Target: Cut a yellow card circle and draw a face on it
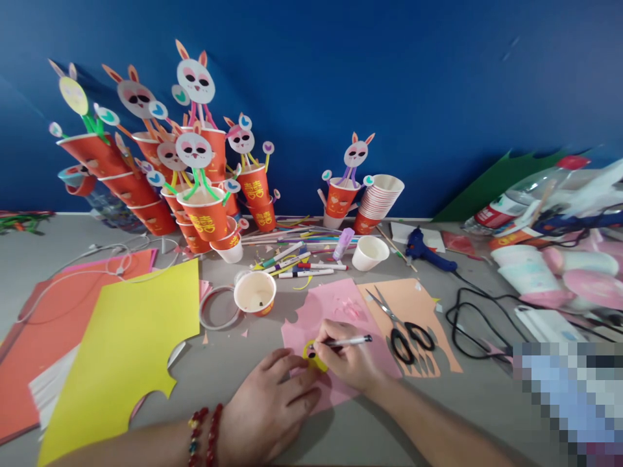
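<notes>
In my right hand (343,357) is a pen (348,340), its tip at a small yellow paper disc (318,362) with a black mark on it. The disc lies on a pink sheet (335,301). My left hand (272,402), with red bead bracelets at the wrist, rests flat with its fingers spread and fingertips at the disc's left and lower edge. Black-handled scissors (403,334) lie open on an orange sheet (423,292), right of my right hand. Part of the disc is hidden behind my fingers.
Red cups (207,217) with paper rabbit figures stand at the back left. Nearer are a white cup (370,253), an open cup (255,293), tape (219,308) and markers (306,274). A yellow sheet (131,331) lies left; a blue glue gun (428,251) and bottle (525,194) are right.
</notes>
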{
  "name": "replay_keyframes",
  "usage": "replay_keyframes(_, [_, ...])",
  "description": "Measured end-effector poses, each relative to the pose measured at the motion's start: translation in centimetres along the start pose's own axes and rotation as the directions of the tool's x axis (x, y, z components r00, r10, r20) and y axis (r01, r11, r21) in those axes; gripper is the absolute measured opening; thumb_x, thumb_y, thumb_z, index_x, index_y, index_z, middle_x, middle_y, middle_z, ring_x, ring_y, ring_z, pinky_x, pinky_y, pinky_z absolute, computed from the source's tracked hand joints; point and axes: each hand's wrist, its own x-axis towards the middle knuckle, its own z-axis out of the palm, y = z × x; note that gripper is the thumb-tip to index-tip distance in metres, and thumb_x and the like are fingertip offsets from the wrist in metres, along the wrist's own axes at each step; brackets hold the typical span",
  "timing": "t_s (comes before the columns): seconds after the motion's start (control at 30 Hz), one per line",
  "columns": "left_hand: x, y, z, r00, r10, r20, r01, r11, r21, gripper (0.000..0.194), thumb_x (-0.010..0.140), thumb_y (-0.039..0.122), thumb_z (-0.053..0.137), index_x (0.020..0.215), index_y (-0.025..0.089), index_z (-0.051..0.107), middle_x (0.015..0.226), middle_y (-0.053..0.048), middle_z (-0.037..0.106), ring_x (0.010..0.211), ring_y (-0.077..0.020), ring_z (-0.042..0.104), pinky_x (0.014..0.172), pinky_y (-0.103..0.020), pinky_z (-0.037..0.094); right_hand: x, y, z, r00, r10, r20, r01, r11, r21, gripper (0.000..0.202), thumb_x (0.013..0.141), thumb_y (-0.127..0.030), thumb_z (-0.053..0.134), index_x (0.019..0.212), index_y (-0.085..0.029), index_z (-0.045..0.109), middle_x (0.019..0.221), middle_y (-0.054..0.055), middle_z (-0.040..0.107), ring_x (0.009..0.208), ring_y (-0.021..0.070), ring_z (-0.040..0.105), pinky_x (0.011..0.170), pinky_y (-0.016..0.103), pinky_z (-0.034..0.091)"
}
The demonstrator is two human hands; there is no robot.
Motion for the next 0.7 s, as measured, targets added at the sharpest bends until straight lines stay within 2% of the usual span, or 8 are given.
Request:
replay_keyframes(0.17, [0.11, 0.04, 0.02, 1.0, 0.001, -0.017, 0.0, 1.0, 0.014, 0.023, 0.093, 0.025, 0.058, 0.115, 0.021, 0.061, 0.128, -0.002, 0.065, 0.121, -0.0223, 0.052, 0.113, -0.042, 0.034, 0.06, -0.29, -0.04, 1.0, -0.011, -0.005, 0.011, 1.0, -0.023, 0.02, 0.084, -0.016, 0.052, 0.068, -0.023, 0.044, 0.06, -0.005, 0.059, 0.052, 0.012, 0.05, 0.054, 0.023, 0.036])
replay_keyframes(0.37, [-0.14, -0.05, 0.21, 1.0, 0.003, -0.002, -0.003, 1.0, 0.029, 0.026, 0.093, 0.028, 0.059, 0.118, 0.021, 0.06, 0.132, -0.003, 0.063, 0.123, -0.0228, 0.051, 0.114, -0.043, 0.034, -0.02, -0.01, 0.02, 0.999, -0.012, -0.031, 0.011, 0.999, -0.049, 0.018, 0.085, -0.016, 0.051, 0.069, -0.023, 0.047, 0.059, -0.004, 0.058, 0.055, 0.0128, 0.051, 0.054, 0.023, 0.036])
replay_keyframes(0.57, [-0.25, -0.08, 0.02, 1.0, 0.008, 0.0, -0.008, 0.999, 0.041, 0.028, 0.093, 0.028, 0.057, 0.12, 0.02, 0.06, 0.138, -0.002, 0.059, 0.122, -0.0231, 0.051, 0.113, -0.042, 0.036, -0.32, 0.48, -0.01, 0.99, 0.01, -0.139, 0.003, 0.996, 0.092, 0.021, 0.088, -0.02, 0.05, 0.068, -0.023, 0.044, 0.059, -0.004, 0.047, 0.052, 0.0129, 0.044, 0.05, 0.025, 0.033])
replay_keyframes(0.7, [-0.42, -0.23, 0.27, 1.0, 0.013, -0.002, -0.012, 0.999, 0.045, 0.031, 0.092, 0.029, 0.059, 0.121, 0.021, 0.059, 0.139, -0.003, 0.059, 0.124, -0.0234, 0.05, 0.113, -0.042, 0.035, -0.36, 0.44, -0.01, 0.986, 0.041, -0.159, -0.016, 0.988, 0.152, 0.023, 0.089, -0.021, 0.049, 0.067, -0.023, 0.043, 0.06, -0.004, 0.044, 0.053, 0.0133, 0.042, 0.05, 0.026, 0.033])
